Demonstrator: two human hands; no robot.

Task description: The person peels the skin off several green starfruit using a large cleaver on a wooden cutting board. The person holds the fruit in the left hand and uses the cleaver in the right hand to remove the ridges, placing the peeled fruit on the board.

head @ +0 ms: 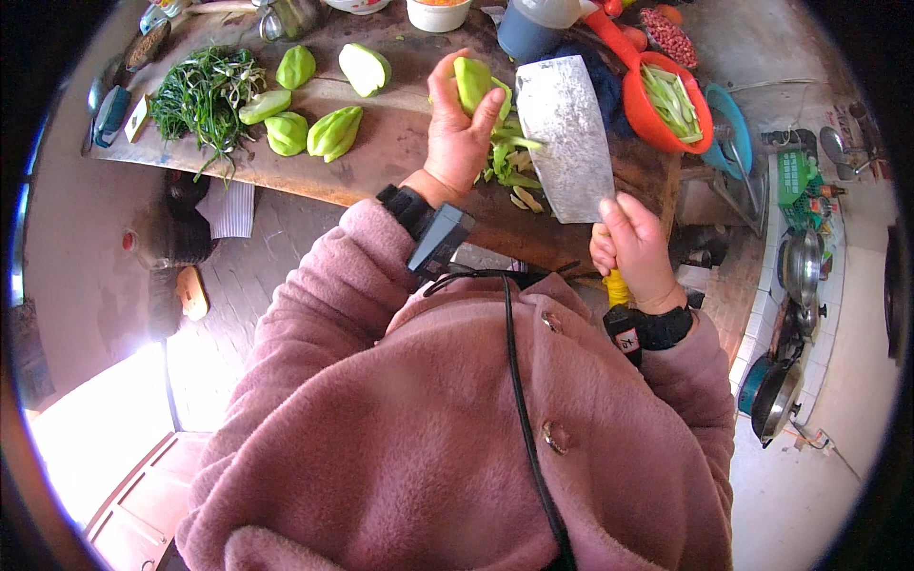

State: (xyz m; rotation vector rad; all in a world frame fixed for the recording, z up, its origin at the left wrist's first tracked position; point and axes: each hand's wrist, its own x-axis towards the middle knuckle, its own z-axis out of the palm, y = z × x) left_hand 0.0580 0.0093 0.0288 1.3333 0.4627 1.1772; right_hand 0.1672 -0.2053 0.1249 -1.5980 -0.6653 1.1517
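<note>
My left hand (460, 139) grips a green chayote (473, 84) above the wooden table (300, 182). My right hand (635, 246) is closed around the yellow-wrapped handle of a broad cleaver (568, 143). The blade is turned flat to view, just right of the chayote, with a pale green strip against its left side. Green peelings (510, 164) lie on the table below the blade's left edge. To the left of my left hand are a cut pale chayote (365, 70) and several other chayotes (334, 133).
A bunch of green onions (207, 96) hangs partly over the table's front edge. At right, a red long-handled strainer (703, 128) holds pale green strips, beside a blue basin (735, 153). A jug (535, 32) and white bowl (437, 16) stand at the back. Pans (778, 400) line the tiled counter.
</note>
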